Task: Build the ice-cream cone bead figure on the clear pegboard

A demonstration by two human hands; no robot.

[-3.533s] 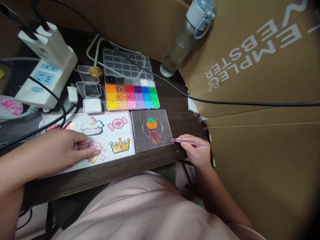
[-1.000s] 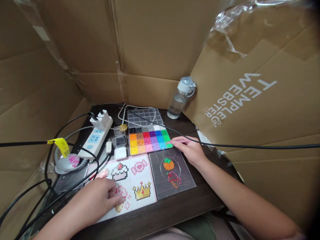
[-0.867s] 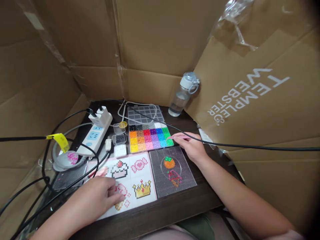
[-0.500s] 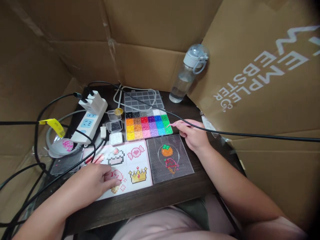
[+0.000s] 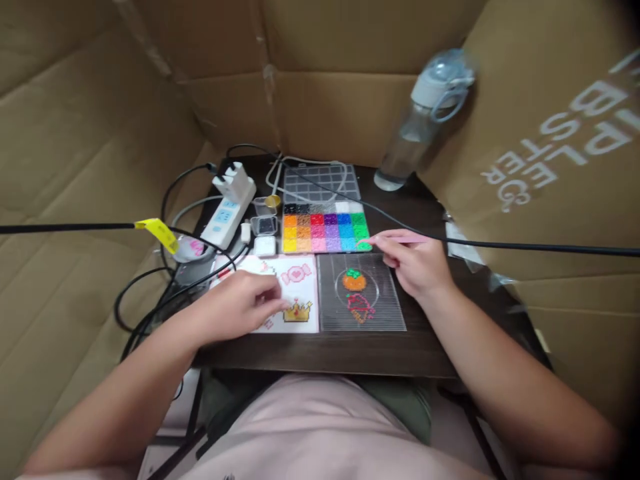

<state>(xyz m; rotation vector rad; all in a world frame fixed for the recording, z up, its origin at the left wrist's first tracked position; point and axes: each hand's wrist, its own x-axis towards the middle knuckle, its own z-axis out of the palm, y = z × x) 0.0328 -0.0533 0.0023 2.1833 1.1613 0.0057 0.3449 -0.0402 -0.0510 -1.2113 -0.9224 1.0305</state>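
Observation:
Pink tweezers [image 5: 413, 238] are gripped in my right hand [image 5: 420, 263], their tip over the bright green compartment at the near right corner of the bead box [image 5: 325, 230]. Whether a bead sits in the tip is too small to tell. My left hand [image 5: 250, 303] rests on the pattern sheet [image 5: 305, 325], holding nothing, thumb apart from the curled fingers and beside the crown picture [image 5: 297, 311]. To the sheet's right lies a clear pegboard [image 5: 390, 313] bearing an orange persimmon-like bead figure [image 5: 355, 281] and a partly outlined ice-cream cone figure [image 5: 360, 308].
Small bead cases [image 5: 265, 247] stand left of the box, near a white power strip [image 5: 227, 213] and tangled black cables. One cable [image 5: 500, 247] crosses above my right hand. A water bottle [image 5: 407, 143] stands at the back right. Cardboard walls [image 5: 325, 100] surround the table.
The camera view has shifted, so the table appears higher and further right. The tweezers' tip is nearer the box's front right corner. My left hand has slid across the sheet toward the crown.

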